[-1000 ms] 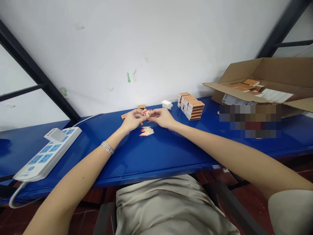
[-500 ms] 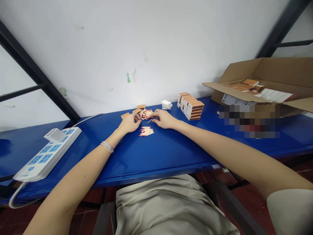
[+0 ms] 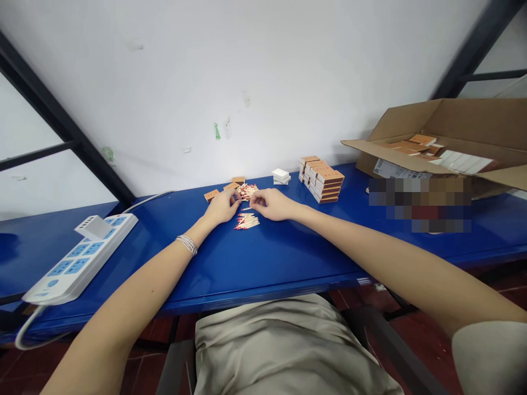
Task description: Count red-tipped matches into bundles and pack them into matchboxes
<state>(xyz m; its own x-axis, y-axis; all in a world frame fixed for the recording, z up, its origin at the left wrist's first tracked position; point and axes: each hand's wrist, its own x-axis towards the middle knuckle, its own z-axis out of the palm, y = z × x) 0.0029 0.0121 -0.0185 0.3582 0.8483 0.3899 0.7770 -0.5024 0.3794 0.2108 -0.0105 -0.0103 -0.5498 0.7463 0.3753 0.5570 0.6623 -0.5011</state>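
Observation:
My right hand (image 3: 272, 204) pinches a match (image 3: 246, 208), which points left above the blue table. At the left edge of a loose heap of red-tipped matches (image 3: 248, 191), my left hand (image 3: 222, 207) has its thumb and fingers curled together; what is between them is too small to make out. Nearer to me lies a smaller bunch of matches (image 3: 247, 221), roughly side by side. Orange-brown matchbox pieces (image 3: 211, 195) lie beyond my left hand, partly covered by it.
White matchbox trays (image 3: 281, 175) are stacked by the wall. To their right stands a block of stacked matchboxes (image 3: 321, 178). An open carton (image 3: 436, 118) with more boxes occupies the right end of the table. A power strip (image 3: 84, 258) with a plugged-in adapter lies at the left.
My right hand has come slightly towards me and left, and the match it pinches now lies more level, above the smaller bunch. My left hand has shifted slightly right, staying beside the heap.

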